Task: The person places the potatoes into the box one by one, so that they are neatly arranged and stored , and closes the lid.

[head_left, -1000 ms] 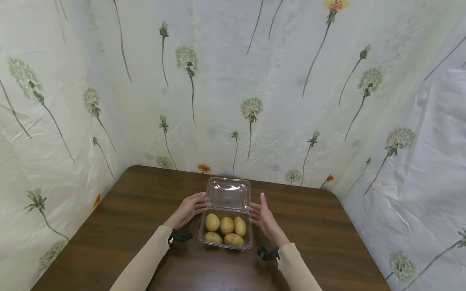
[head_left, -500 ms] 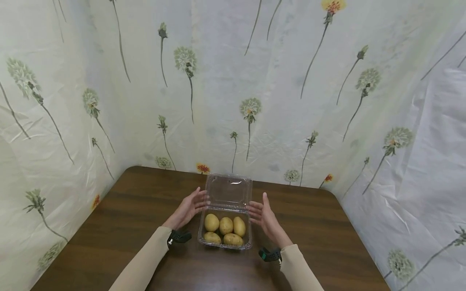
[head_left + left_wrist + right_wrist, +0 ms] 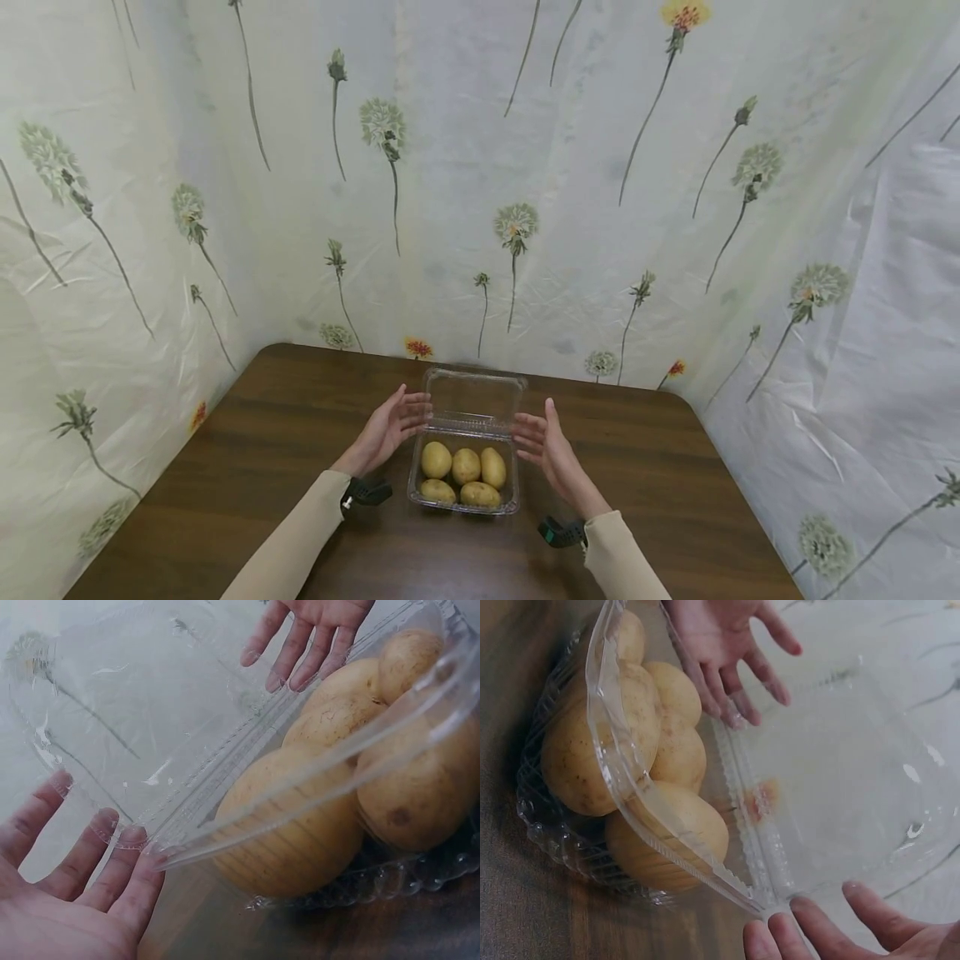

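A clear plastic clamshell box (image 3: 462, 510) holds several potatoes (image 3: 466, 466) in its base, on the table. Its see-through lid (image 3: 476, 392) is raised at the hinge, away from the potatoes. At the left end of the hinge, my left hand (image 3: 386, 432) has its fingers extended, their tips at the lid's edge in the left wrist view. My right hand (image 3: 553, 457) faces it from the other side, thumb up and fingers extended, tips by the lid's right edge. Whether every fingertip touches the plastic is hard to tell. Neither hand curls round anything.
The brown wooden table (image 3: 645, 467) lies under the box. A pale curtain (image 3: 450, 167) with dandelion prints hangs right behind the table's back edge and along both sides. Each wrist wears a black band (image 3: 562, 532).
The lid has swung up from leaning back to a steeper stand, its top edge now looking wider. The right hand has shifted slightly right; base and potatoes stay put.
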Motion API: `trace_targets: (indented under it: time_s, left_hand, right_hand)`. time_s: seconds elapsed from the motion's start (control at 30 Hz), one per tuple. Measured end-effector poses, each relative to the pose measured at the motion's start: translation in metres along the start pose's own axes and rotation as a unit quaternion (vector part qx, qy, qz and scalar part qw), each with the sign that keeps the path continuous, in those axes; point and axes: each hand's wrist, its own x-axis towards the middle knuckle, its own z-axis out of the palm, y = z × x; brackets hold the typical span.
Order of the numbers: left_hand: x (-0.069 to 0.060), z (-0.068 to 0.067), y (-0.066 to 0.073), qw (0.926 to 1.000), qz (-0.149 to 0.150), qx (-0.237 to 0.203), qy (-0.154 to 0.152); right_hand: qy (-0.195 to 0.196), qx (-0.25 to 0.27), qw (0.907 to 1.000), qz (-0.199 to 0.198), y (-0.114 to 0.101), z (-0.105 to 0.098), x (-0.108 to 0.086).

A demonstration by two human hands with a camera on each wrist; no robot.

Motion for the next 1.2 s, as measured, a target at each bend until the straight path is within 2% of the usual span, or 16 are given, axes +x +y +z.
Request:
trace_targets:
  time_s: [0.2, 0.6, 0.77, 0.97, 1.2]
  left_hand:
    - [-0.003, 0.001, 0.001, 1.0, 0.006, -0.004, 0.001]
    - [-0.009, 0.005, 0.0, 0.9997, 0.003, -0.006, 0.022]
    - [-0.013, 0.008, -0.001, 0.9996, 0.004, 0.001, 0.029]
    - [-0.02, 0.009, -0.006, 0.9988, 0.008, 0.044, 0.022]
    - [-0.025, 0.006, -0.014, 0.9969, 0.013, 0.077, 0.004]
  right_hand:
    - [0.017, 0.005, 0.9998, 0.0, -0.001, 0.001, -0.004]
    - [0.016, -0.033, 0.9993, -0.009, -0.001, 0.001, -0.014]
    - [0.033, -0.041, 0.9986, -0.002, 0.002, 0.004, -0.017]
    - [0.04, -0.066, 0.997, -0.002, 0.011, 0.007, -0.024]
    - [0.056, -0.06, 0.9966, -0.004, 0.024, 0.01, -0.032]
